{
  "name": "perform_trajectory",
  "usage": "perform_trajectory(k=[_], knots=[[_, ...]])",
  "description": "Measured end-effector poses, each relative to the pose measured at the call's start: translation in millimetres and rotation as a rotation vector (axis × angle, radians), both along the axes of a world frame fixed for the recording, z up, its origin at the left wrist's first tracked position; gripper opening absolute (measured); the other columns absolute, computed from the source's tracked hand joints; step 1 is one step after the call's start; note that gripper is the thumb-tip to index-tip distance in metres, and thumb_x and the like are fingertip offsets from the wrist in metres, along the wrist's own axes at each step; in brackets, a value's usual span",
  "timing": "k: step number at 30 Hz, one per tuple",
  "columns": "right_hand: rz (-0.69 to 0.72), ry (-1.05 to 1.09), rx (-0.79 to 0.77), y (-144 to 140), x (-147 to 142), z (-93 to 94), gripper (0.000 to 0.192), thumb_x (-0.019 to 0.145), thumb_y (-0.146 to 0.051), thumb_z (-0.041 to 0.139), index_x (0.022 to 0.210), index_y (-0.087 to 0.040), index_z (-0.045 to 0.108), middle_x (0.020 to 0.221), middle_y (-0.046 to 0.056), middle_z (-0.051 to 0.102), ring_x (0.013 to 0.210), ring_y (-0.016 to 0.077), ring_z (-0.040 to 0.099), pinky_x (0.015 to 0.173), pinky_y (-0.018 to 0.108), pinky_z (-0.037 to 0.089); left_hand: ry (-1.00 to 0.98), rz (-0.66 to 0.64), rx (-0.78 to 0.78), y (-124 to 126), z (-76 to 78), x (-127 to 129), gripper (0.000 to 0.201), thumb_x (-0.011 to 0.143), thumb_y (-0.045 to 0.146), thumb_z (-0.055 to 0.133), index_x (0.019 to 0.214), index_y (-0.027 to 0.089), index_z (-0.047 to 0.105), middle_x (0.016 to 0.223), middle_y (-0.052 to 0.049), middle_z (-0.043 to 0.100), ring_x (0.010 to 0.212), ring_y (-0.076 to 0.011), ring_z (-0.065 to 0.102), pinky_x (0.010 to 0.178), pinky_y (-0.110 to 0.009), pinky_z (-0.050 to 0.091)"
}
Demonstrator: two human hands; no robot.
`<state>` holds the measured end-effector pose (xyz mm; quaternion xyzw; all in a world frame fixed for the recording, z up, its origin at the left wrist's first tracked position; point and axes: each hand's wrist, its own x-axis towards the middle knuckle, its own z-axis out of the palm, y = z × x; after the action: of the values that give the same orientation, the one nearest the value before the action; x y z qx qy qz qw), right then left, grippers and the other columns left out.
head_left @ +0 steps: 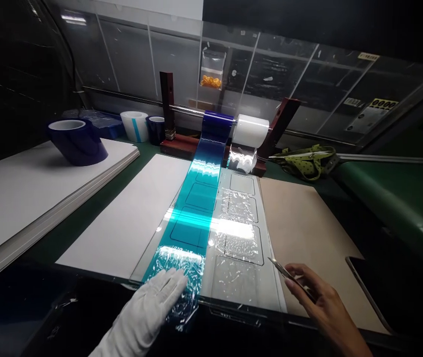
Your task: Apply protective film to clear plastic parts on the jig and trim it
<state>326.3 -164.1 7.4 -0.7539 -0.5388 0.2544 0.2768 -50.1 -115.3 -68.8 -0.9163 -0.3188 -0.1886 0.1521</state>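
The gloved fingers (174, 282) of the left hand (148, 310) lie flat and spread, pressing down on the near end of the blue film (192, 213); they grip nothing. The bare right hand (319, 302) is curled around a thin metal blade (283, 270), pinched between thumb and fingers, its tip pointing far-left, just beside the right edge of the clear plate (271, 277).

The blue film runs as one strip from the near edge of the table up to its roll (216, 125) on the rod (187, 110). A white roll (250, 131) sits touching it on the right, with crinkled clear film (239, 233) laid over the right column of the plate. The plate's near edge overhangs the dark table edge, close to both hands.

A white sheet (129, 218) lies left of the plate, a brown board (304, 228) to the right; the board's surface beyond the right hand is bare. Two dark red posts (167, 101) carry the rod. Far left, three spare rolls stand: one large blue roll (77, 141) on a stack of white boards (21, 198), one white (135, 125), one small blue (156, 130). A green strap (308, 161) lies far right.
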Motion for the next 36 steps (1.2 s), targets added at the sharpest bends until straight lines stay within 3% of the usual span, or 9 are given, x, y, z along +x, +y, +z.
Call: perform_trajectory(k=[2,6,8,11,13,16,21,31,36], knots=[[-0.019,0.017,-0.007,-15,-2,-0.6,0.039,0.081,-0.058,0.058,0.101,-0.026,0.069,0.102,0.006,0.073,0.097,0.0244,0.069,0.07,0.024,0.056,0.038,0.008,-0.052,-1,-3.8,0,0.069,0.077,-0.002,0.038,0.143,0.017,0.038,0.14,-0.004,0.054,0.13,-0.0154,0.047,0.112,-0.032,0.035],[0.041,0.006,-0.108,-46,-7,3.1,0.033,0.085,-0.054,0.055,0.094,-0.026,0.07,0.099,0.005,0.075,0.092,0.0237,0.071,0.072,0.023,0.056,-0.014,0.07,-0.134,-11,11.2,6,0.063,0.08,0.027,0.052,0.142,0.02,0.04,0.146,-0.004,0.048,0.132,-0.0228,0.045,0.118,-0.041,0.021],[0.065,-0.003,-0.204,-61,-7,3.3,0.034,0.089,-0.054,0.05,0.093,-0.026,0.069,0.094,0.003,0.075,0.086,0.0218,0.071,0.064,0.022,0.053,-0.098,0.154,-0.109,-20,15.6,13,0.066,0.08,0.041,0.058,0.14,0.019,0.043,0.139,-0.01,0.053,0.128,-0.0299,0.047,0.112,-0.049,0.03],[0.094,-0.043,-0.34,-77,-5,-1.2,0.036,0.092,-0.053,0.044,0.09,-0.027,0.067,0.085,0.0,0.072,0.076,0.0187,0.069,0.056,0.022,0.047,-0.144,0.317,0.072,-38,10.2,32,0.068,0.076,0.054,0.064,0.13,0.016,0.052,0.116,-0.018,0.06,0.107,-0.0336,0.057,0.079,-0.047,0.051],[0.128,-0.077,-0.399,-83,-5,-5.9,0.037,0.093,-0.053,0.041,0.086,-0.026,0.066,0.082,0.0,0.071,0.074,0.0183,0.067,0.059,0.024,0.046,-0.141,0.336,0.174,-49,3.8,50,0.062,0.074,0.055,0.068,0.121,0.016,0.058,0.103,-0.017,0.058,0.091,-0.0287,0.057,0.065,-0.04,0.05],[0.166,-0.109,-0.437,-83,-9,-12.9,0.036,0.094,-0.052,0.04,0.084,-0.026,0.063,0.082,0.0,0.07,0.076,0.0193,0.067,0.066,0.027,0.045,-0.182,0.262,0.118,-56,0.4,82,0.044,0.077,0.046,0.069,0.11,0.019,0.06,0.096,-0.011,0.055,0.085,-0.0231,0.056,0.07,-0.04,0.049],[0.194,-0.132,-0.397,-75,-23,-22.8,0.031,0.094,-0.045,0.041,0.084,-0.025,0.061,0.083,0.001,0.07,0.077,0.0205,0.066,0.069,0.03,0.044,-0.11,0.266,0.101,-43,15.3,116,0.032,0.083,0.031,0.065,0.11,0.018,0.056,0.097,-0.011,0.055,0.086,-0.0236,0.055,0.068,-0.038,0.046],[0.19,-0.024,-0.294,-66,-29,-18.9,0.028,0.094,-0.042,0.045,0.082,-0.024,0.062,0.08,0.0,0.069,0.076,0.0191,0.065,0.067,0.028,0.042,0.061,0.257,0.238,-33,18.2,90,0.036,0.081,0.036,0.069,0.112,0.02,0.06,0.094,-0.011,0.06,0.08,-0.0232,0.057,0.069,-0.041,0.046],[0.171,0.042,-0.254,-66,-26,-13.2,0.029,0.093,-0.044,0.046,0.082,-0.024,0.064,0.08,0.001,0.07,0.075,0.0186,0.066,0.059,0.025,0.042,0.027,0.184,0.214,-31,14.0,76,0.045,0.079,0.029,0.07,0.122,0.037,0.059,0.108,-0.009,0.063,0.071,-0.0179,0.058,0.066,-0.043,0.051]])
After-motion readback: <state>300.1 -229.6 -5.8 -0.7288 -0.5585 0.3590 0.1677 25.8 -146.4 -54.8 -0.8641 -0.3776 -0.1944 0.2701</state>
